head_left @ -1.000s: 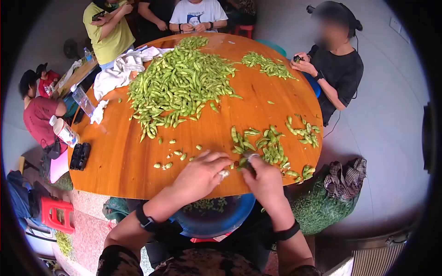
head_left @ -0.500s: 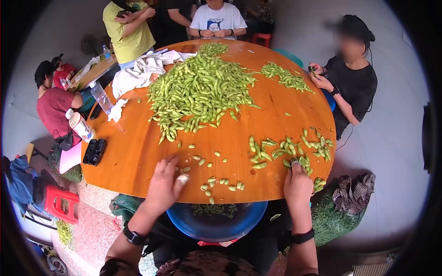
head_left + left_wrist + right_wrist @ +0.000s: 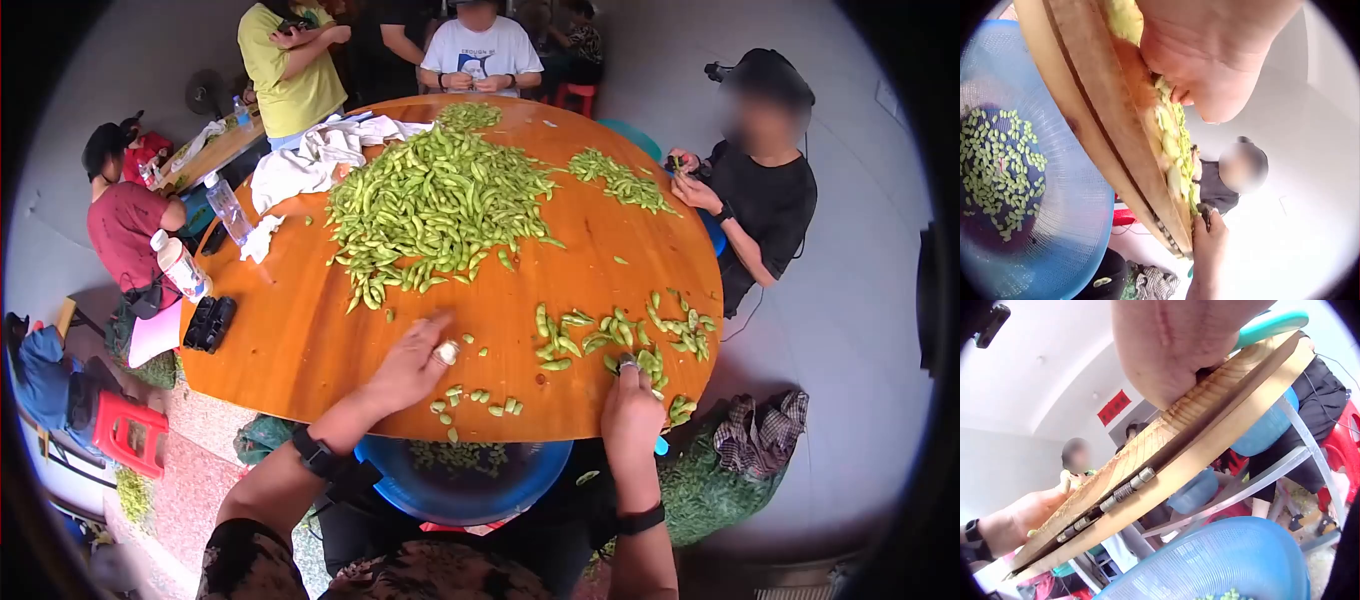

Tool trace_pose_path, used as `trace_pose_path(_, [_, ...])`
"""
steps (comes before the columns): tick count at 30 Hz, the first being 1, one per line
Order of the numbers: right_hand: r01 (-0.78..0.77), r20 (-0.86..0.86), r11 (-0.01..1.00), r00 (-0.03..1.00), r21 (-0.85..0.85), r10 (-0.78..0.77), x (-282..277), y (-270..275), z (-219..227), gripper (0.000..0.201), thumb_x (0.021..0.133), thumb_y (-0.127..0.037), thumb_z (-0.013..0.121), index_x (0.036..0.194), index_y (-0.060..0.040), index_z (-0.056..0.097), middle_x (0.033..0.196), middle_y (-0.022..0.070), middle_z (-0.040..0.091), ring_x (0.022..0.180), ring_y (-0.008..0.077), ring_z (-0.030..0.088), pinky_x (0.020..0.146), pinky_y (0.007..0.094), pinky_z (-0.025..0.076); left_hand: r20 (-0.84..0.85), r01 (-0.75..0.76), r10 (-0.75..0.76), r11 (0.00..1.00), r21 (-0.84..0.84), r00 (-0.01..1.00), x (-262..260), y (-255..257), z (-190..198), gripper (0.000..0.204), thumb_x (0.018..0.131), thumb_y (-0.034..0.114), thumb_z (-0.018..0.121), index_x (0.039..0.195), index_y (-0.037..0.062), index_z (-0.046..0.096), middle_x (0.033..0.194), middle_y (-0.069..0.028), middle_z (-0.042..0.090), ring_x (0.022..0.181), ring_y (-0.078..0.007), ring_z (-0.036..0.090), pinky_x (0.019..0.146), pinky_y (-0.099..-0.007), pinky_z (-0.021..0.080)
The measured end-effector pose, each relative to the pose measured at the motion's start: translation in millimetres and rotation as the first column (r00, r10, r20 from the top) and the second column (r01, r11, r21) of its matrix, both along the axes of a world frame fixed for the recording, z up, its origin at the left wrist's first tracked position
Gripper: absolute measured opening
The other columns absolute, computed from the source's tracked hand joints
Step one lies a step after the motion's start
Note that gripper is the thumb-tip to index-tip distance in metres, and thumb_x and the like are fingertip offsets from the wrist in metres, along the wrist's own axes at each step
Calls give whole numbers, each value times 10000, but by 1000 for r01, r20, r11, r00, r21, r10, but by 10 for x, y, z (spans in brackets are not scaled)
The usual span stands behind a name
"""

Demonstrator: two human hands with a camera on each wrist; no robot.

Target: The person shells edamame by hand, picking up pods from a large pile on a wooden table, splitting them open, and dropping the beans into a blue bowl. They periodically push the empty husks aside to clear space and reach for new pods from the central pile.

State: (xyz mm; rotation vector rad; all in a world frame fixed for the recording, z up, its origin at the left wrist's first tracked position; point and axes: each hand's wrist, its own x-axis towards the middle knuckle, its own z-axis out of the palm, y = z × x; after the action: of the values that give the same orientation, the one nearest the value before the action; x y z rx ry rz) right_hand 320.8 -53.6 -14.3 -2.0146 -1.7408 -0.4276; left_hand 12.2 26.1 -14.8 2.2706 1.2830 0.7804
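My left hand (image 3: pixel 408 365) is low over the near part of the round wooden table (image 3: pixel 290 370), fingers extended, with a white wrap (image 3: pixel 447 352) on the thumb. Several loose shelled green beans (image 3: pixel 480 397) lie just right of it. My right hand (image 3: pixel 633 415) grips a tool whose turquoise handle (image 3: pixel 1272 328) sticks out behind the palm; the handle's end also shows at the table edge in the head view. Its fingertips are at a small group of green soybean pods (image 3: pixel 655 365). The tool's front end is mostly hidden by the fingers.
A large heap of pods (image 3: pixel 440 205) covers the table's middle. Below the near edge sits a blue basket (image 3: pixel 1085 225) with shelled beans (image 3: pixel 1000 169) inside. Bottles (image 3: pixel 180 268), a black case (image 3: pixel 208 323) and a white cloth (image 3: pixel 310 160) lie left. A person (image 3: pixel 765 190) sits right.
The hands first met near the pods, then parted. My left hand swung left, then back rightward over the table among the loose beans. My right hand stays at the pods on the right.
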Motion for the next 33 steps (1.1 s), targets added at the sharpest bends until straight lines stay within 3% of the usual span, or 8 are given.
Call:
trace_pose_path(3, [16, -6, 1000, 1000, -24, -17, -12, -1, 26, 185, 847, -62, 545, 1025, -15, 569, 843, 169, 617, 589, 329, 628, 497, 401, 516, 99, 181, -165, 966, -183, 981, 283, -97, 74, 526, 981, 349, 413, 1397, 32, 355, 1364, -231, 448, 1299, -406, 380, 1102, -445, 294])
trace_pose_path(13, [-26, -10, 999, 1000, 28, 26, 5, -22, -4, 201, 845, -60, 548, 1039, -13, 569, 862, 168, 627, 589, 329, 626, 503, 397, 517, 145, 481, -484, 875, 54, 863, 535, -512, 54, 256, 864, 97, 590, 1117, 78, 622, 1131, -72, 604, 1050, -284, 536, 915, -408, 434])
trace_pose_path(20, [-28, -22, 1000, 999, 4, 29, 10, -30, 8, 212, 844, -57, 549, 1049, -5, 566, 860, 173, 623, 614, 336, 625, 519, 409, 514, -102, 481, -471, 840, 250, 876, 453, -945, -69, 318, 695, 86, 689, 1009, 126, 657, 1014, 3, 592, 951, -209, 553, 881, -363, 449])
trace_pose_path(24, [-54, -40, 998, 998, 28, 55, 14, -39, 15, 220, 842, -63, 555, 1055, -5, 563, 863, 175, 620, 613, 342, 622, 523, 411, 512, -210, 580, -542, 750, 316, 814, 322, -1061, -225, 297, 738, 143, 675, 1032, 105, 646, 1000, -21, 605, 956, -192, 574, 980, -373, 407])
trace_pose_path(27, [-44, -36, 999, 998, 5, 44, -12, -39, 61, 224, 841, -69, 557, 1055, -3, 560, 878, 181, 621, 621, 346, 623, 527, 411, 512, -280, 659, -599, 715, 234, 750, 258, -1079, -192, 268, 769, 144, 651, 1034, 105, 639, 969, -35, 610, 946, -192, 588, 918, -367, 462])
trace_pose_path(30, [-23, -67, 999, 998, -26, 21, -14, -47, 48, 230, 838, -75, 562, 1056, -4, 561, 892, 193, 624, 641, 348, 628, 532, 411, 513, -152, 627, -611, 773, 98, 777, 172, -1053, 140, 239, 793, 150, 644, 1027, 104, 633, 947, -47, 610, 904, -198, 607, 774, -359, 524])
trace_pose_path(32, [-11, -109, 1000, 994, -19, 9, -8, -29, 16, 234, 841, -84, 558, 1059, -1, 558, 907, 210, 626, 663, 365, 629, 560, 433, 518, -244, 421, -352, 832, 361, 904, 147, -847, 373, 196, 802, 145, 629, 989, 89, 631, 818, -61, 543, 795, -227, 607, 634, -354, 528])
trace_pose_path(33, [-13, -110, 1000, 994, -16, 11, -15, -29, 33, 234, 841, -84, 558, 1059, -1, 558, 907, 210, 626, 663, 365, 629, 560, 433, 518, -187, 206, -154, 931, 303, 970, 165, -722, 506, 184, 810, 144, 633, 980, 74, 637, 794, -88, 554, 762, -265, 612, 622, -363, 527])
